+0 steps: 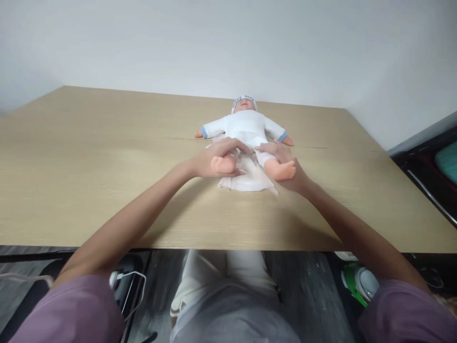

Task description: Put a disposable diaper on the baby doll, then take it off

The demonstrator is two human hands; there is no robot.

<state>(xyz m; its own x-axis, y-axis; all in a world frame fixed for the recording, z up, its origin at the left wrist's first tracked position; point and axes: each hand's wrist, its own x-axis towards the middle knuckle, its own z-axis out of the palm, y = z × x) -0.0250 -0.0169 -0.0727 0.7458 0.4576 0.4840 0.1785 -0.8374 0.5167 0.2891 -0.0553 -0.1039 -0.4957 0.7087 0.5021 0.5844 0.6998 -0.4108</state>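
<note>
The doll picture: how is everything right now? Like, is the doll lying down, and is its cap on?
Doll: lying face up, arms spread
Cap: on
White pad: spread out, partly under the doll
Left hand: curved around one leg
Right hand: at the other leg
White cable: bent
Green-and-white container: partly hidden; can't tell if closed

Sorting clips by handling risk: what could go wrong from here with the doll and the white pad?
The white pad lies between the doll's legs with a near corner sticking out, so it might fold or bunch. The left hand and right hand are both at the legs; uneven pressure could skew the doll on the table.
</note>
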